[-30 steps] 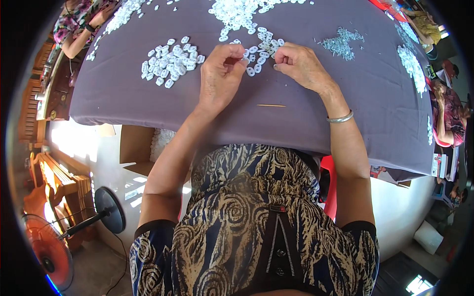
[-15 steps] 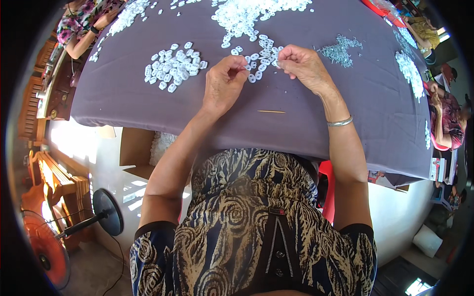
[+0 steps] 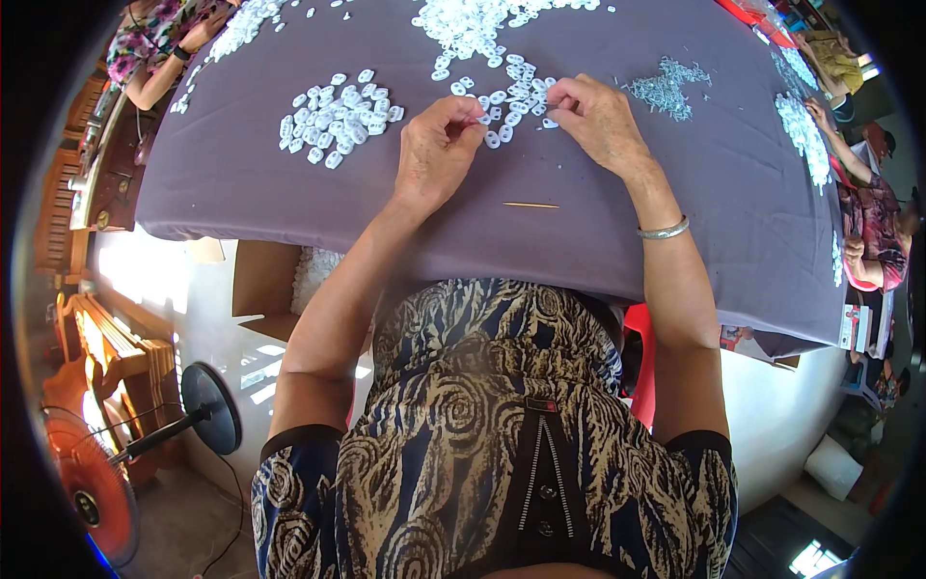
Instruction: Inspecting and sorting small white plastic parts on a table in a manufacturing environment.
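My left hand (image 3: 436, 154) is closed in a pinch at the near left edge of a loose group of small white oval plastic pieces (image 3: 519, 92), each with two holes. What its fingertips hold is too small to make out, though a white piece lies right beside them. My right hand (image 3: 603, 125) is pinched at the right edge of the same group, and its fingers hide whatever is between them. To the left is a heap of similar white pieces (image 3: 336, 121). A pile of small silvery metal bits (image 3: 666, 92) lies right of my right hand.
A thin wooden stick (image 3: 531, 205) lies on the grey tablecloth (image 3: 318, 203) nearer to me. A larger white heap (image 3: 463, 29) is at the far side. Other people sit at left and right. An open cardboard box (image 3: 265, 280) and a fan (image 3: 96, 492) stand at lower left.
Both my hands stay pinched near the group of white pieces, and the right one has lifted slightly away. At the right, another person's arm now reaches to a white pile. The view has shifted slightly.
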Demonstrator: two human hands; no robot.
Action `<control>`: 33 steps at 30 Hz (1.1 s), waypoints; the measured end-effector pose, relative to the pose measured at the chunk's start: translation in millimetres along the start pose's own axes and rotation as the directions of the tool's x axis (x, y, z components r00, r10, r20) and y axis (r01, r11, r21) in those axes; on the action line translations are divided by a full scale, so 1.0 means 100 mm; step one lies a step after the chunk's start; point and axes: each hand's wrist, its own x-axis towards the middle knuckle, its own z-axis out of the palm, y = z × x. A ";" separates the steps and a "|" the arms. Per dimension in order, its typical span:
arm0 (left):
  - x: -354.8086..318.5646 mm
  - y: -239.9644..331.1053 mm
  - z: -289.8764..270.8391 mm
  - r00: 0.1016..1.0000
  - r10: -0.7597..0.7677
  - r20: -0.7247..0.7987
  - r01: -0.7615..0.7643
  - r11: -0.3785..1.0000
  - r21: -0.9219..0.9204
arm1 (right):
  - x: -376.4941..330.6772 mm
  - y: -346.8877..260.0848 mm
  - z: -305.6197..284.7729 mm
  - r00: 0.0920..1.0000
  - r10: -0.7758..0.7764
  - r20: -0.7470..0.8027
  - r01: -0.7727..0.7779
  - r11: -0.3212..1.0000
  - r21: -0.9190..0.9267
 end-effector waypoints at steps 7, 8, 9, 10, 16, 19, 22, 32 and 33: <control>0.00 0.02 0.00 1.000 -0.009 0.003 0.009 1.000 0.015 | -0.02 -0.05 0.09 0.976 -0.185 0.112 0.197 0.974 -0.115; 0.00 0.03 0.00 1.000 -0.022 0.002 0.022 1.000 0.019 | -0.01 -0.04 0.09 0.976 -0.185 0.114 0.198 0.974 -0.112; 0.00 0.04 0.00 1.000 -0.025 0.001 0.025 0.999 0.021 | -0.01 -0.04 0.08 0.974 -0.185 0.130 0.201 0.972 -0.124; -0.01 0.04 0.00 1.000 -0.028 0.007 0.028 0.999 0.021 | -0.01 -0.03 0.08 0.972 -0.184 0.146 0.204 0.969 -0.138; -0.01 0.02 -0.02 1.000 -0.005 0.000 0.005 1.000 0.022 | 0.00 -0.15 0.01 0.995 -0.085 0.042 0.078 0.986 0.147; 0.00 0.05 -0.03 1.000 -0.006 0.003 0.006 1.000 0.024 | -0.01 -0.15 -0.15 0.987 -0.065 0.147 0.033 0.978 0.208; 0.00 0.02 -0.06 1.000 -0.015 0.010 0.015 1.000 0.012 | -0.12 -0.16 -0.20 0.965 0.009 0.263 -0.072 0.970 0.231; 0.01 0.01 0.01 0.999 -0.013 0.034 0.014 0.999 -0.040 | -0.39 -0.16 -0.13 0.973 -0.031 0.228 0.017 0.998 0.063; 0.01 0.01 -0.01 0.999 -0.019 0.036 0.020 0.998 -0.052 | -0.38 -0.17 -0.13 0.970 -0.035 0.242 0.035 0.999 0.002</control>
